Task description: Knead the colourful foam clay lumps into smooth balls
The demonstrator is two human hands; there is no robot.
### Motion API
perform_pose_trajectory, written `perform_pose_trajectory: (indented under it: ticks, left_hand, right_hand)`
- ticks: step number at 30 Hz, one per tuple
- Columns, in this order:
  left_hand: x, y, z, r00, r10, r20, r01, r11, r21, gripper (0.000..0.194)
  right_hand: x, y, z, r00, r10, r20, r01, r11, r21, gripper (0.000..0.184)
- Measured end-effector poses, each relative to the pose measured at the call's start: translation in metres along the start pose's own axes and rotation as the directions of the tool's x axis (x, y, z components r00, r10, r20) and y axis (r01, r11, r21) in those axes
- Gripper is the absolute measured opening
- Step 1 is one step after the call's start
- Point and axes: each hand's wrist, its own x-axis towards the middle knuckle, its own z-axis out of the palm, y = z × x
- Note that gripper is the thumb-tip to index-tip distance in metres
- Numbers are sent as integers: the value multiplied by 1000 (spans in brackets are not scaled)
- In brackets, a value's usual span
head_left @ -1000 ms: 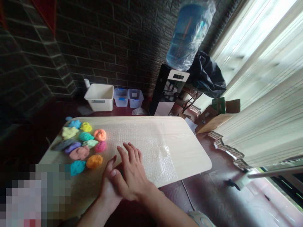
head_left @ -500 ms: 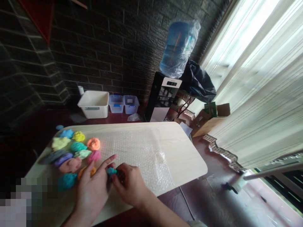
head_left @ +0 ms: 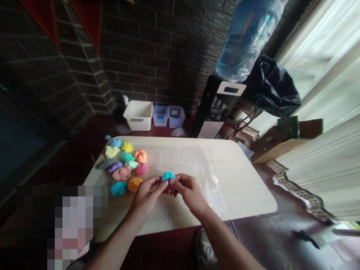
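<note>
- Watching remotely, I see the left hand [head_left: 148, 190] and right hand [head_left: 189, 188] pinching a turquoise lump [head_left: 168, 176].
- Shaping looks early: it's rough, while other lumps [head_left: 122, 173] lie unheld.

Left hand [head_left: 147, 192], right hand [head_left: 190, 192] pinching turquoise clump [head_left: 168, 175] over bubble wrap [head_left: 180, 157].

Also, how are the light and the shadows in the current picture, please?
In the head view, glare washes out the pale striped fabric curtain at upper right; the same head view shows the dark brick wall in shadow, and small glints on the clear bubble wrap.
</note>
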Motion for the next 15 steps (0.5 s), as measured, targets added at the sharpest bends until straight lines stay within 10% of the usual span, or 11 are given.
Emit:
perform_pose_trajectory:
  ticks: [15]
  left_hand:
    - [1, 9, -8, 999, -23, -40, 25, 999, 48, 31]
  right_hand:
    - [-2, -2, -2, 999, -7, 52, 7, 1000, -7, 44]
